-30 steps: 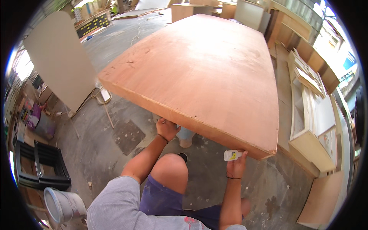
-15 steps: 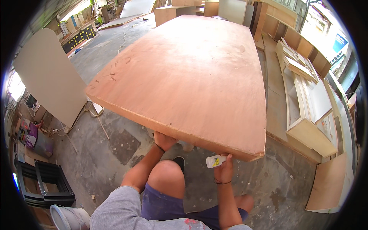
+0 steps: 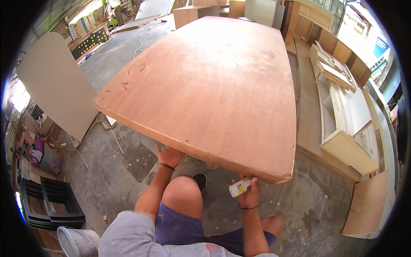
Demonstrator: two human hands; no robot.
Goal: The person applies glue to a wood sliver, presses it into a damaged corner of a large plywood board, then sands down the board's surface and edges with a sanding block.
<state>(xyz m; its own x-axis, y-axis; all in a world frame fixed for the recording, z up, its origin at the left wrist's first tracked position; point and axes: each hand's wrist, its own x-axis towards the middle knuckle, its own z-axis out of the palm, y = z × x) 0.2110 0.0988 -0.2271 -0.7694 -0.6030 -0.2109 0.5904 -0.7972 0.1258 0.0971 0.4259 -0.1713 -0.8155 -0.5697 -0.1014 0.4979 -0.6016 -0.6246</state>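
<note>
A large reddish-brown wooden panel (image 3: 201, 94) with thick edges lies flat in front of me, raised above the floor. Just below its near edge is my left hand (image 3: 170, 156), thumb spread away; the other fingers reach toward the panel's underside and are partly hidden by it. Near the panel's right front corner, my right hand (image 3: 249, 195) is closed around a small white bottle (image 3: 239, 188) with a yellow mark on its label. The bottle is tilted, and the fingertips of that hand come close to the panel's lower edge.
A pale board with a rounded top (image 3: 55, 85) stands at the left. Black frames (image 3: 53, 205) and a white bucket (image 3: 79, 242) are at lower left. To the right, an unfinished wooden cabinet (image 3: 349, 145) lies near a leaning plywood sheet (image 3: 366, 205). A cord (image 3: 100, 122) trails across the floor.
My left hand has shifted left along the near edge, and its thumb now shows, spread out. My right hand with the bottle has moved slightly down and left.
</note>
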